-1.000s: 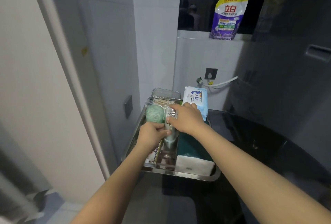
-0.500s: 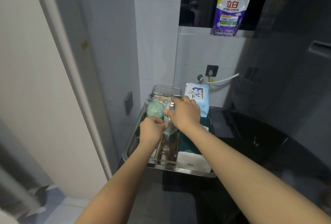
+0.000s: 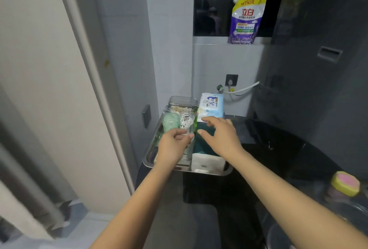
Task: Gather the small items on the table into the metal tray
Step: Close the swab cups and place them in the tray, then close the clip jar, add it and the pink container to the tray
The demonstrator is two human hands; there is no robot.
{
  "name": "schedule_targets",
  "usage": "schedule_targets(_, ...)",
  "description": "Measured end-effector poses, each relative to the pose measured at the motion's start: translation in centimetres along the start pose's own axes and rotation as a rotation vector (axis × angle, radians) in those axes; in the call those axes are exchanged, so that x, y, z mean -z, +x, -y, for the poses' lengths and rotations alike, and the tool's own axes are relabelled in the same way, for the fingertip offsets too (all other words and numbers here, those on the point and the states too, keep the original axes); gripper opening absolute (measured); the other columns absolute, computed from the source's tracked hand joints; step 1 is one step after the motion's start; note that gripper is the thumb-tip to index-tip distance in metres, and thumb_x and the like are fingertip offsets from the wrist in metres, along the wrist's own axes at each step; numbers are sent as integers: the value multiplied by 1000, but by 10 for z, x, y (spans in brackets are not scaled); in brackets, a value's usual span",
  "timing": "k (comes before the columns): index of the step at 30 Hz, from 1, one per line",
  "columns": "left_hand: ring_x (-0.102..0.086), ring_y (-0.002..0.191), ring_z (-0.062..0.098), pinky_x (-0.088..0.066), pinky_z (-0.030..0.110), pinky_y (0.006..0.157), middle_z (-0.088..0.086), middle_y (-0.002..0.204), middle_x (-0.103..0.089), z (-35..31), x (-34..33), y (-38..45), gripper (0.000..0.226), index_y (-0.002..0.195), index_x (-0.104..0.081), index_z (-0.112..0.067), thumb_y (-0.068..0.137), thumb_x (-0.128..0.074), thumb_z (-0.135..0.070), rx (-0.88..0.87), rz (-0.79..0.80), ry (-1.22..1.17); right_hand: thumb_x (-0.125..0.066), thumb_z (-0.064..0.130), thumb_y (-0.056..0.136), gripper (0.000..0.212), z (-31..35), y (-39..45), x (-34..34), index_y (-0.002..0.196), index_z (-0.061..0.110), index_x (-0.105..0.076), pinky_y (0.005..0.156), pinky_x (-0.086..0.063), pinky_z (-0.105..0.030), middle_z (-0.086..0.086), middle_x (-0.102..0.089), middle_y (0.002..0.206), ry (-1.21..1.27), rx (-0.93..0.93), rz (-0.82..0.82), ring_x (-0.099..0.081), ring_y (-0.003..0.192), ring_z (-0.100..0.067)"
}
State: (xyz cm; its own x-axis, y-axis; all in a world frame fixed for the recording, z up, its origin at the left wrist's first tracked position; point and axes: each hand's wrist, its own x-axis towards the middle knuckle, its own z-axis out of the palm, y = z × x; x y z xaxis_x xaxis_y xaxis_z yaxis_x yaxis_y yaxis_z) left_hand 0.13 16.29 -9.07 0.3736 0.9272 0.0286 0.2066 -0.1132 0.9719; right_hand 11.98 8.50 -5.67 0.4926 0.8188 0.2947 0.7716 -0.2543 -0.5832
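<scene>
Steel gleams along the near rim of the metal tray (image 3: 199, 170), which sits at the left edge of the dark table (image 3: 278, 149) and already looks well filled: a green round item (image 3: 170, 122), a clear jar of cotton swabs (image 3: 187, 122), a clear box (image 3: 182, 102) behind them, a pack of wipes (image 3: 211, 105), a dark green item (image 3: 203, 145) and a white box (image 3: 207, 162). The left hand (image 3: 173, 145) hovers by the jar, fingers loosely curled and holding nothing; the right hand (image 3: 221, 137) is spread flat above the green item. A pink-and-yellow object (image 3: 345, 183) well off to the right may be left to gather.
</scene>
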Motion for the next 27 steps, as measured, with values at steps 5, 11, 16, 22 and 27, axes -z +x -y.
schedule_targets(5, -66, 77, 12, -48, 8, 65, 0, 79, -69, -15, -15, -56, 21, 99, -66, -10, 84, -70, -23, -57, 102, -11, -64, 29, 85, 29, -30, -58, 41, 114, 24, -66, 89, -36, -23, 2, -65, 104, 35, -17, 10, -50, 109, -19)
schedule_targets(11, -66, 75, 13, -53, 27, 76, -2, 73, -68, -24, -48, -109, 6, 84, -66, -25, 82, -71, -22, -62, 268, -4, -63, 26, 87, 22, -75, -115, 88, 107, 23, -70, 86, -34, -20, 3, -69, 104, 0, -63, 64, -50, 109, -16)
schedule_targets(16, -67, 75, 10, -53, 23, 71, -5, 75, -69, -24, -81, -145, 5, 85, -66, -28, 85, -69, -25, -49, 522, 28, -63, 28, 87, 21, -98, -150, 114, 107, 25, -70, 77, -34, -14, 9, -66, 99, -70, -39, 163, -51, 103, -10)
schedule_targets(22, -67, 78, 7, -51, 18, 67, -5, 82, -69, -4, -99, -163, 4, 90, -67, -28, 88, -64, -27, 38, 649, 75, -64, 43, 84, 46, -114, -184, 127, 127, 27, -59, 91, -40, -14, 10, -60, 122, -143, 6, 460, -53, 111, -3)
schedule_targets(27, -64, 81, 8, -51, 24, 70, -9, 78, -66, 7, -102, -165, 10, 95, -67, -26, 89, -63, -32, 40, 638, 173, -66, 55, 75, 81, -116, -190, 121, 145, 27, -36, 108, -27, -22, 10, -41, 146, -340, 105, 577, -32, 135, -10)
